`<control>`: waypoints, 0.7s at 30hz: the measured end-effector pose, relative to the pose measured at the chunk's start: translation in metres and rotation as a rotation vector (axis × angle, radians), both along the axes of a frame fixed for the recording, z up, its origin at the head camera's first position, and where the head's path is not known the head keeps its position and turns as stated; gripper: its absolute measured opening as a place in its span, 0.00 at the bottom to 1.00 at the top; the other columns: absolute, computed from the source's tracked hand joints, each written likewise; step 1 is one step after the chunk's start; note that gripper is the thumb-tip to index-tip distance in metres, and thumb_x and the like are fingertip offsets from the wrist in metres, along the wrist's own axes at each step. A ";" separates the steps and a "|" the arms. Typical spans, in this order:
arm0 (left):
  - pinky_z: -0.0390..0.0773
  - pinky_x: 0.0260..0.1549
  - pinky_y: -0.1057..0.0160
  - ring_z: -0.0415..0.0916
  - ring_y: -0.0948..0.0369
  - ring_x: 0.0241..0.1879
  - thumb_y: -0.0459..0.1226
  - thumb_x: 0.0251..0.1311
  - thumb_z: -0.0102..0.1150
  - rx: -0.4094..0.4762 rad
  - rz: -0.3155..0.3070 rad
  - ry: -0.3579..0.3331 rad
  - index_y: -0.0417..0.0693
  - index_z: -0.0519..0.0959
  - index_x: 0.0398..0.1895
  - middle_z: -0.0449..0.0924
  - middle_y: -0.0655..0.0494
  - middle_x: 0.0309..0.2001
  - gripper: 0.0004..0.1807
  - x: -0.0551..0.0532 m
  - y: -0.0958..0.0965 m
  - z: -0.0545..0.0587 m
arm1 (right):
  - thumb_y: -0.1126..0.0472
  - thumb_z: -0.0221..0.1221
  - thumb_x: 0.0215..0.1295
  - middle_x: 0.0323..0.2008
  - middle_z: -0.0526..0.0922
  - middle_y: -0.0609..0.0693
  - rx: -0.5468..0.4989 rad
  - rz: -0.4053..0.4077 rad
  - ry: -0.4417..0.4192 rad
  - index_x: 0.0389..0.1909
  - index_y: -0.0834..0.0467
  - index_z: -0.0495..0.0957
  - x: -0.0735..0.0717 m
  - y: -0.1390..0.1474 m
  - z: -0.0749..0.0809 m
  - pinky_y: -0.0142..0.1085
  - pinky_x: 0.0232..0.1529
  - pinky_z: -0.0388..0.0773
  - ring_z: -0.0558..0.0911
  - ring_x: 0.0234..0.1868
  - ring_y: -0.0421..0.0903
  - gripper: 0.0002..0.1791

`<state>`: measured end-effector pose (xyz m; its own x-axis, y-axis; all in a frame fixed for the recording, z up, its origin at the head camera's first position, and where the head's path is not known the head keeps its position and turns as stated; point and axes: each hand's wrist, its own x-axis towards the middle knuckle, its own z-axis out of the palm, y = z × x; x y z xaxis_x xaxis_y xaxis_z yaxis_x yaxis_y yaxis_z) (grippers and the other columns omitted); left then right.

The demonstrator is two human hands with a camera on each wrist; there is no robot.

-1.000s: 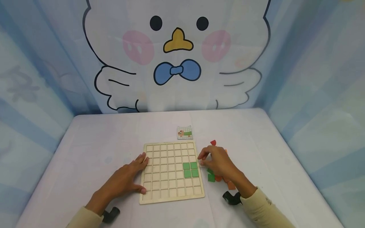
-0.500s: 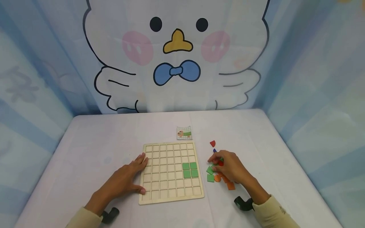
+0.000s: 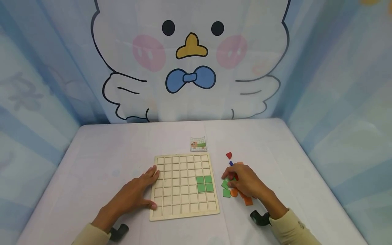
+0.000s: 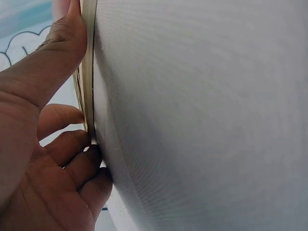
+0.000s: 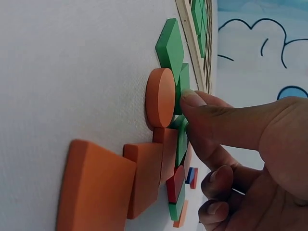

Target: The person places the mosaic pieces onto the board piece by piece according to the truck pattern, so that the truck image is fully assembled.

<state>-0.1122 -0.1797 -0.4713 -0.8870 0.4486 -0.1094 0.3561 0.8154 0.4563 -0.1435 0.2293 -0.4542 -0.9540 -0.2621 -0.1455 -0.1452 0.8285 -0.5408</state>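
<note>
A pale wooden grid board (image 3: 176,212) lies flat on the table, with several green square tiles (image 3: 204,183) set into its right side. My left hand (image 3: 134,190) rests along the board's left edge, thumb and fingers spread apart; the left wrist view shows the thumb on the board edge (image 4: 88,57). To the right, my right hand (image 3: 245,178) is over a small pile of tiles. Its thumb and index finger pinch a green tile (image 5: 184,79) in the pile, the index fingertip hidden behind the thumb. An orange round tile (image 5: 161,98) lies beside it.
Orange tiles (image 3: 248,201) and a green tile (image 3: 226,193) lie around the right hand. A red piece (image 3: 229,155) and a blue piece (image 3: 231,163) are farther back. A small picture card (image 3: 198,144) lies behind the board. A printed curtain (image 3: 190,102) stands behind the table.
My right hand has moved from the board's right edge to the tile pile, where its fingers now close in on a green tile. The left hand stays on the board.
</note>
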 end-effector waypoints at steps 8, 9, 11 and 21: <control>0.70 0.70 0.31 0.61 0.37 0.80 0.56 0.40 0.83 0.002 0.002 -0.013 0.42 0.61 0.83 0.52 0.42 0.85 0.66 -0.001 0.001 0.001 | 0.66 0.78 0.58 0.30 0.81 0.41 -0.040 0.008 -0.035 0.30 0.47 0.83 0.000 -0.002 0.002 0.35 0.42 0.77 0.77 0.37 0.42 0.14; 0.70 0.70 0.31 0.61 0.37 0.80 0.56 0.40 0.84 0.002 0.002 -0.013 0.42 0.61 0.83 0.52 0.42 0.85 0.66 -0.001 0.001 0.001 | 0.66 0.78 0.58 0.30 0.81 0.41 -0.050 0.012 -0.040 0.30 0.48 0.82 0.000 -0.002 0.002 0.35 0.41 0.77 0.77 0.36 0.42 0.14; 0.70 0.70 0.31 0.60 0.37 0.80 0.56 0.41 0.84 0.002 0.002 -0.012 0.42 0.61 0.83 0.52 0.42 0.85 0.66 -0.001 0.001 0.001 | 0.64 0.78 0.57 0.30 0.82 0.41 -0.068 0.021 -0.042 0.28 0.48 0.82 0.000 -0.002 0.003 0.33 0.37 0.76 0.77 0.35 0.43 0.14; 0.69 0.70 0.31 0.60 0.37 0.80 0.57 0.41 0.83 0.018 -0.002 -0.004 0.42 0.61 0.83 0.52 0.42 0.85 0.66 0.000 -0.001 0.000 | 0.61 0.78 0.59 0.29 0.84 0.41 -0.245 0.096 -0.002 0.31 0.47 0.85 -0.003 -0.016 0.000 0.31 0.31 0.70 0.74 0.29 0.44 0.10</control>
